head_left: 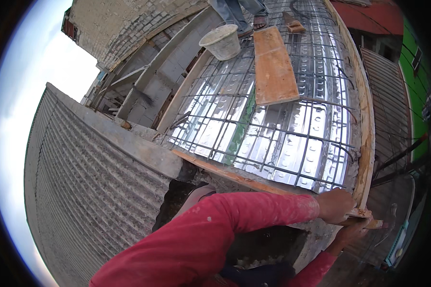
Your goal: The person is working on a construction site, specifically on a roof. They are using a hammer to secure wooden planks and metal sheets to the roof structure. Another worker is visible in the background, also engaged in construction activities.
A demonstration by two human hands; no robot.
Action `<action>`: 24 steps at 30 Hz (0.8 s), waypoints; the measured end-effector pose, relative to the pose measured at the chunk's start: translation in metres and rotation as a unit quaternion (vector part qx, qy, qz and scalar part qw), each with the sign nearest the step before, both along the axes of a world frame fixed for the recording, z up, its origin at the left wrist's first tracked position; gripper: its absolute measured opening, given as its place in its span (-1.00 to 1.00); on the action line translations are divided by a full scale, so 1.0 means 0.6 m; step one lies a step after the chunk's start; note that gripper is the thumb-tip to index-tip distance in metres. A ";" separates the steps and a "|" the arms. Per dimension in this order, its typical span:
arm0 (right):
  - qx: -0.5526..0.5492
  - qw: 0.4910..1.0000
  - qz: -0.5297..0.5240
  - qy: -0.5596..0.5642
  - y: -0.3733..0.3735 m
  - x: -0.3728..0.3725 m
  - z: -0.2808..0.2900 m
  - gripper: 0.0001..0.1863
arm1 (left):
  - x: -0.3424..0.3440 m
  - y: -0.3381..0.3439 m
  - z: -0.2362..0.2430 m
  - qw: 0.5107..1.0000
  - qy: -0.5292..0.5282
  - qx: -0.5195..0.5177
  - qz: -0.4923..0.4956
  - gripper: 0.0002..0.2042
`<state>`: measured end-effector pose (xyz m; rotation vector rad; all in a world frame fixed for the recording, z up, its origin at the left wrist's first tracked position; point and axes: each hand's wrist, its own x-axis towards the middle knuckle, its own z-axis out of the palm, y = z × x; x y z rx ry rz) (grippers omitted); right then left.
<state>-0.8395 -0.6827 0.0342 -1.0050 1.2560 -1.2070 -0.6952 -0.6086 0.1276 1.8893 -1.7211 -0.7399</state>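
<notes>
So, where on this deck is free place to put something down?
The flat wooden board beside the white bucket is bare. The rebar mesh over the metal decking lies uncovered between that board and the near edge. The corner by both hands is crowded.

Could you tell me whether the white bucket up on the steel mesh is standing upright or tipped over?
Upright: the white bucket stands on its base on the steel mesh, open rim up. Its contents cannot be told.

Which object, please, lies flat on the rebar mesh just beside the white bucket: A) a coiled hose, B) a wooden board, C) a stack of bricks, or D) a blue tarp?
B: a wooden board lies flat on the rebar mesh, immediately right of the white bucket.
</notes>
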 end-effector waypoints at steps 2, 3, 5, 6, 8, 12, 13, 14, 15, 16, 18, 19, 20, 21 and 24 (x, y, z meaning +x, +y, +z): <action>0.051 0.998 -0.001 0.033 0.036 0.008 0.043 -0.42 | 0.004 0.013 -0.035 0.997 -0.065 -0.043 -0.012 -0.72; 0.020 0.999 0.018 0.019 0.054 0.003 0.056 -0.43 | 0.007 0.014 -0.032 0.996 -0.082 -0.027 -0.011 -0.71; -0.063 0.997 0.041 0.015 0.079 -0.036 0.086 -0.43 | -0.004 0.008 -0.013 0.996 -0.089 -0.017 -0.017 -0.66; -0.088 0.995 0.032 0.034 0.096 -0.058 0.104 -0.45 | -0.014 0.007 -0.012 0.991 -0.084 -0.105 0.002 -0.64; -0.095 0.990 0.042 0.095 0.145 -0.092 0.118 -0.50 | -0.016 0.034 -0.049 0.965 -0.066 -0.249 0.049 -0.60; -0.111 0.952 0.134 0.252 0.292 -0.113 0.211 -0.58 | -0.010 0.216 0.033 0.944 0.105 -0.261 0.173 -0.55; -0.130 0.939 0.155 0.279 0.334 -0.103 0.218 -0.59 | -0.003 0.276 0.047 0.949 0.164 -0.183 0.199 -0.54; -0.148 0.923 0.177 0.307 0.373 -0.092 0.229 -0.60 | 0.015 0.345 0.083 0.953 0.215 -0.116 0.178 -0.51; -0.165 0.908 0.201 0.327 0.413 -0.075 0.247 -0.60 | 0.039 0.419 0.125 0.951 0.260 -0.048 0.159 -0.48; -0.193 0.888 0.216 0.357 0.441 -0.067 0.283 -0.61 | 0.045 0.468 0.152 0.937 0.316 -0.013 0.147 -0.43; -0.057 0.828 0.386 0.404 0.518 -0.017 0.400 -0.62 | 0.040 0.569 0.210 0.921 0.350 -0.018 0.170 -0.36; -0.014 0.798 0.457 0.392 0.554 0.015 0.456 -0.62 | 0.030 0.603 0.237 0.922 0.329 -0.069 0.193 -0.35; -0.020 0.797 0.514 0.316 0.585 0.040 0.500 -0.62 | 0.014 0.629 0.265 0.875 0.416 -0.074 0.236 -0.36; 0.002 0.737 0.570 0.364 0.615 0.055 0.533 -0.62 | -0.005 0.656 0.294 0.817 0.496 -0.081 0.284 -0.38; -0.010 0.687 0.650 0.323 0.667 0.076 0.575 -0.64 | 0.011 0.706 0.363 0.638 0.627 -0.009 0.447 -0.48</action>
